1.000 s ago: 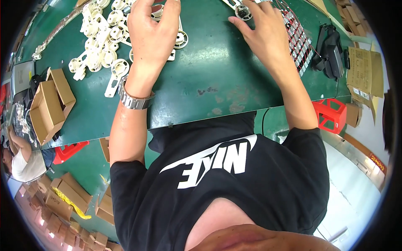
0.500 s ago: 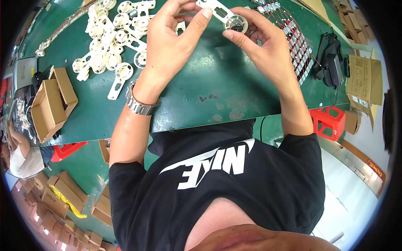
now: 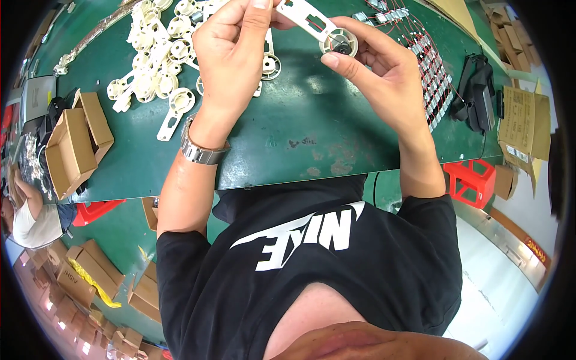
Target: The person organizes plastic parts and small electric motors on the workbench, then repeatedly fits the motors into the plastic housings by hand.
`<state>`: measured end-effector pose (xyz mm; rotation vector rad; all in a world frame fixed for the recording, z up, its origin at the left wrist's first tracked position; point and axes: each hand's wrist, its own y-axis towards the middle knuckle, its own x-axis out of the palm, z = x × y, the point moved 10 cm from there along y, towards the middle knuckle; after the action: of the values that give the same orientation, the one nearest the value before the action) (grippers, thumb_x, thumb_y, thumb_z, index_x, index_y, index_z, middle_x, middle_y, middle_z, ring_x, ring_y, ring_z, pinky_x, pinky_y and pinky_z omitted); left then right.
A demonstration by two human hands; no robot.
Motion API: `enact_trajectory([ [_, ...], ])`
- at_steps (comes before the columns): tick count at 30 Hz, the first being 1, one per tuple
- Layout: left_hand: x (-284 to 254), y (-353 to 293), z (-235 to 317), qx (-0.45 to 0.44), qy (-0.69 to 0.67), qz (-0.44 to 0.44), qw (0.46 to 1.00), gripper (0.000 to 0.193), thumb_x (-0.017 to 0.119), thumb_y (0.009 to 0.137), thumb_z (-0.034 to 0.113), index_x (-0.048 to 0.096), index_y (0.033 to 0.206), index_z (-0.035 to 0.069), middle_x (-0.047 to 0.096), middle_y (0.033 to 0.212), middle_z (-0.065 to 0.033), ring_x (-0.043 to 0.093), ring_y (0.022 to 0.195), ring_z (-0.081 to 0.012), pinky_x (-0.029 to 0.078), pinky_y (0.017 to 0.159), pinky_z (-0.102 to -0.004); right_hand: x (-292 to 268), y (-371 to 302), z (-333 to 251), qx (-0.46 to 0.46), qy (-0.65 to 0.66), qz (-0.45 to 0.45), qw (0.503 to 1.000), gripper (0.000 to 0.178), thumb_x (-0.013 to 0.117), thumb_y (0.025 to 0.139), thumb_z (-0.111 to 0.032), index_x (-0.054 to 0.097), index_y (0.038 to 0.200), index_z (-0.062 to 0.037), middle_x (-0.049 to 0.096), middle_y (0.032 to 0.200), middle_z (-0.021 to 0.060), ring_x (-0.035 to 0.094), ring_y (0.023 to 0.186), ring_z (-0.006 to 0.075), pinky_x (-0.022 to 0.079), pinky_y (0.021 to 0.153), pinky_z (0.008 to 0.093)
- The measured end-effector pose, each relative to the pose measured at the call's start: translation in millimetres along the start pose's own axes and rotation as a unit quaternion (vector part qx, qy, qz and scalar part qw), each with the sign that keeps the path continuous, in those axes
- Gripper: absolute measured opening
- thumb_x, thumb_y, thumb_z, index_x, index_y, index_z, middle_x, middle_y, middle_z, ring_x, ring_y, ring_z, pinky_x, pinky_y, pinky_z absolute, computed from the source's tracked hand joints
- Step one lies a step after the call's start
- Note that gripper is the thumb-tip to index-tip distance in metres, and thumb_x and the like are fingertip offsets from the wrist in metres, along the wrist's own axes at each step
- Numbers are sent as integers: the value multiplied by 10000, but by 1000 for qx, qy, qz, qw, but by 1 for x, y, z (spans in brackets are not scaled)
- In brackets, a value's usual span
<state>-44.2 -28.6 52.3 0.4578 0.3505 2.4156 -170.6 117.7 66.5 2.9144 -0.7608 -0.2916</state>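
Note:
A cream plastic part (image 3: pixel 309 21) with a long slotted arm and a round ring end is held above the table. My right hand (image 3: pixel 387 81) pinches its ring between thumb and fingers; a small dark piece (image 3: pixel 341 47) sits inside the ring. My left hand (image 3: pixel 228 63) is closed beside the arm's far end, its thumb raised and some fingers reaching behind the part. What those fingertips grip is cut off by the top edge. A loose cream part (image 3: pixel 177 114) lies near my left wrist, which wears a metal watch (image 3: pixel 203 153).
A heap of similar cream parts (image 3: pixel 144 78) covers the table's left. On the right are rows of small metallic pieces with red wires (image 3: pixel 429 72) and a black device with a strap (image 3: pixel 478 99). An open carton (image 3: pixel 72 153) stands at the left edge; a red stool (image 3: pixel 471 183) is below right.
My left hand has shifted left, its thumb coming off the cream part's arm. The right hand still holds the ring, slightly lower in view. More parts show behind my left hand.

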Motion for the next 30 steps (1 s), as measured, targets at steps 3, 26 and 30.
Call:
enact_trajectory([
  [3,10,-6,15,-34,-40,-24,998,247,625,1045,111,686,1206,-66,751,1032,-101,705,921,-128,556,835,-251,-5,-1,-4,-12,-16,10,1000,395,841,875,-78,727,1250,-35,595,880,-57,503,740,16,423,637,192],
  [26,16,-2,4,-91,-49,-31,994,290,646,994,-5,657,1269,-97,756,1085,-135,705,954,-122,537,839,-222,-11,-1,-20,-56,-22,-10,998,432,840,840,-6,731,1258,-35,604,934,-34,552,815,39,464,706,209],
  [30,25,5,25,285,-366,-214,860,285,653,986,-20,664,1261,-97,756,1071,-130,696,930,-109,532,828,-215,-11,0,-23,-72,-28,-16,997,432,841,835,-3,736,1252,-37,606,929,-32,552,812,41,462,706,209],
])
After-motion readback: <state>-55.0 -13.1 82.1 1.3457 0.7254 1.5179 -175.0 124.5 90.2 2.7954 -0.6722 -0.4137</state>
